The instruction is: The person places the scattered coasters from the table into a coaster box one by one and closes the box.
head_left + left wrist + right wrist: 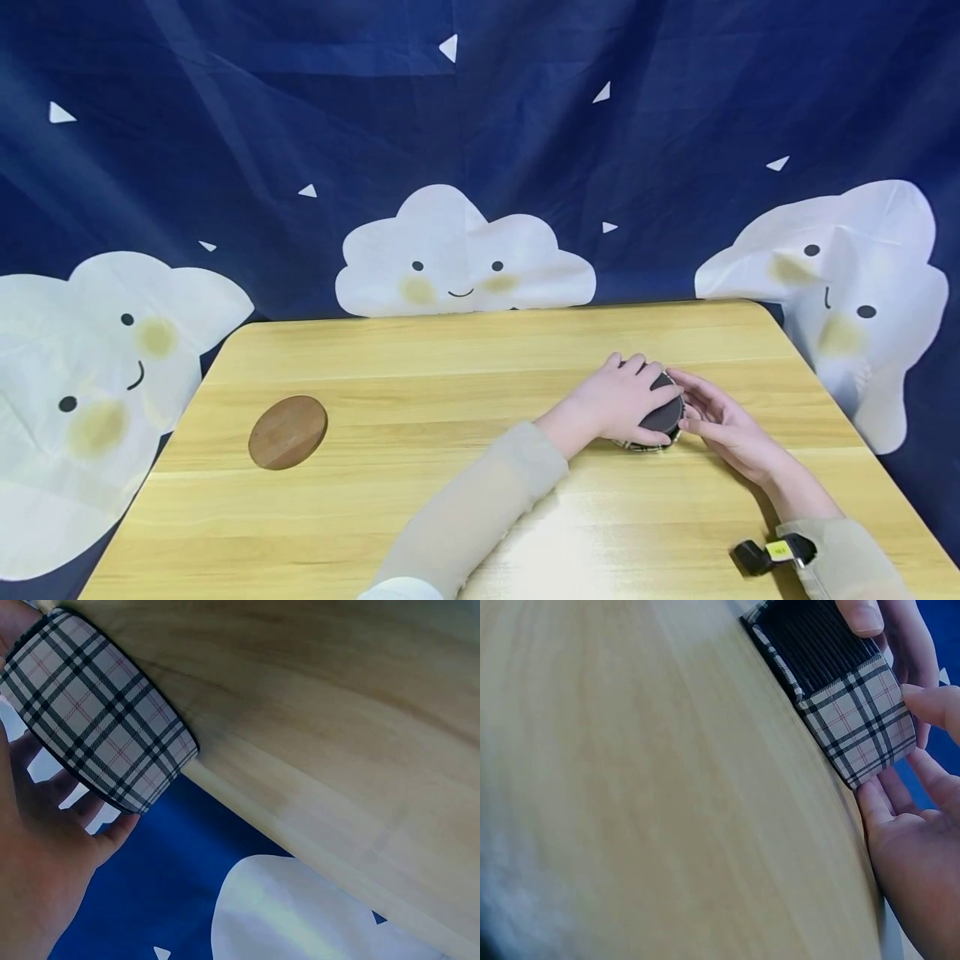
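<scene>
A round holder (105,705) with a plaid wall stands toward the right side of the table. Its top (666,415) is black in the head view. Thin black ribbed layers (810,645) show in an opening of its wall in the right wrist view. My left hand (618,398) grips the holder from above, its fingers spread across the top and over the edge. From the right, my right hand (731,433) holds the holder's side between thumb and fingers. The fingers partly hide the top.
A flat round brown wooden disc (288,432) lies on the left part of the light wooden table (420,358). Behind the table hangs a dark blue curtain (525,108) with clouds. A black strap device (772,552) sits on the right wrist.
</scene>
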Tool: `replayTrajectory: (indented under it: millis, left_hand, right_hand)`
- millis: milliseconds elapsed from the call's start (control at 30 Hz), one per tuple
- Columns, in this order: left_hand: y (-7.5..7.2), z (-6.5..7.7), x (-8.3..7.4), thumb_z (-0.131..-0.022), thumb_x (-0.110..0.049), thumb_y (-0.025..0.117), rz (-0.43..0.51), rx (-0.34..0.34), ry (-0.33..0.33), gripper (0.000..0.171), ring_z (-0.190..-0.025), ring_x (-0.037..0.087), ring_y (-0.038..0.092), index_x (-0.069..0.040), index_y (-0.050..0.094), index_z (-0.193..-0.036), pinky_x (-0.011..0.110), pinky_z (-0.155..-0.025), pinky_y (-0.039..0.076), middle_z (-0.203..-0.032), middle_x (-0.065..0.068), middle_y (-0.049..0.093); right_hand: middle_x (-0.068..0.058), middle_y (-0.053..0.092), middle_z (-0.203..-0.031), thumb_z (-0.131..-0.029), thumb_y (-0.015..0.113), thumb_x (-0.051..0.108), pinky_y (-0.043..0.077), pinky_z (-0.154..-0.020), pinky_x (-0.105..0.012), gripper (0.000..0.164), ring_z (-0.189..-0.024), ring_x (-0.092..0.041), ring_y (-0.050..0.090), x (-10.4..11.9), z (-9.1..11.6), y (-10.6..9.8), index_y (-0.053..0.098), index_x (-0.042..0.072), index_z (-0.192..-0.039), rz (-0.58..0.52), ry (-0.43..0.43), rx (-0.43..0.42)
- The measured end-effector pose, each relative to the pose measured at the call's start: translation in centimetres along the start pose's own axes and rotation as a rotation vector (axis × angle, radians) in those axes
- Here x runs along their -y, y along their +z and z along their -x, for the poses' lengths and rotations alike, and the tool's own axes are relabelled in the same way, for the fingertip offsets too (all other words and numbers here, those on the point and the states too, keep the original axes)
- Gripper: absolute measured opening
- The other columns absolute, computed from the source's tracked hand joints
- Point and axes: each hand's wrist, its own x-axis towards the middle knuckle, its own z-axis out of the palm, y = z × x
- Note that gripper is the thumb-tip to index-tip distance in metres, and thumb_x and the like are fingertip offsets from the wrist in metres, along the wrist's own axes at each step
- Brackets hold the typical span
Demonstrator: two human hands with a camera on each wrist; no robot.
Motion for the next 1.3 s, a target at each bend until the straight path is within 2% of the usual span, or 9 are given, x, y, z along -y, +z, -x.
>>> replayTrajectory:
  millis: [433,533,667,867,1300]
  left_hand:
    - [0.21,0.09,-0.12,-0.096,-0.084,0.043,0.046,-0.025,-0.019,0.08,-0.147,0.017,0.04,-0.043,0.034,-0.164,0.04,-0.118,0.038,-0.164,-0.008,0.041]
    - [0.26,0.14,-0.03,-0.096,-0.084,0.041,0.059,-0.011,-0.021,0.081,-0.149,0.017,0.038,-0.043,0.032,-0.165,0.039,-0.12,0.036,-0.165,-0.007,0.04]
    - [0.39,0.29,0.26,-0.097,-0.083,0.043,0.09,-0.006,-0.01,0.081,-0.152,0.017,0.035,-0.041,0.031,-0.166,0.039,-0.122,0.034,-0.166,-0.005,0.038]
    - [0.3,0.54,0.71,-0.098,-0.079,0.047,0.083,-0.014,0.019,0.081,-0.152,0.016,0.035,-0.039,0.031,-0.166,0.037,-0.122,0.035,-0.165,-0.005,0.038]
    - [0.14,0.53,0.72,-0.095,-0.082,0.05,0.112,0.006,-0.005,0.084,-0.153,0.015,0.034,-0.039,0.032,-0.165,0.036,-0.121,0.035,-0.167,-0.006,0.037]
  right_hand:
    - [0.012,0.055,-0.15,-0.102,0.042,-0.018,0.048,-0.108,-0.015,0.071,-0.133,0.001,0.057,-0.06,0.09,-0.16,0.03,0.01,-0.166,-0.004,0.004,0.001]
    - [0.012,0.055,-0.15,-0.102,0.042,-0.018,0.048,-0.108,-0.015,0.071,-0.134,0.001,0.057,-0.11,0.05,-0.19,0.03,0.01,-0.166,-0.004,0.002,0.003]
    - [0.013,0.054,-0.154,-0.102,0.042,-0.019,0.047,-0.11,-0.015,0.071,-0.136,0.001,0.056,-0.13,-0.05,-0.07,0.027,0.006,-0.167,-0.013,-0.015,0.012]
    - [0.013,0.051,-0.158,-0.101,0.042,-0.02,0.044,-0.112,-0.014,0.07,-0.14,0.002,0.054,-0.11,-0.11,0.0,0.027,0.002,-0.166,-0.025,-0.034,0.007]
    - [0.012,0.052,-0.157,-0.101,0.042,-0.019,0.045,-0.111,-0.014,0.07,-0.139,0.002,0.055,-0.13,-0.04,-0.12,0.027,0.003,-0.166,-0.034,-0.027,0.013]
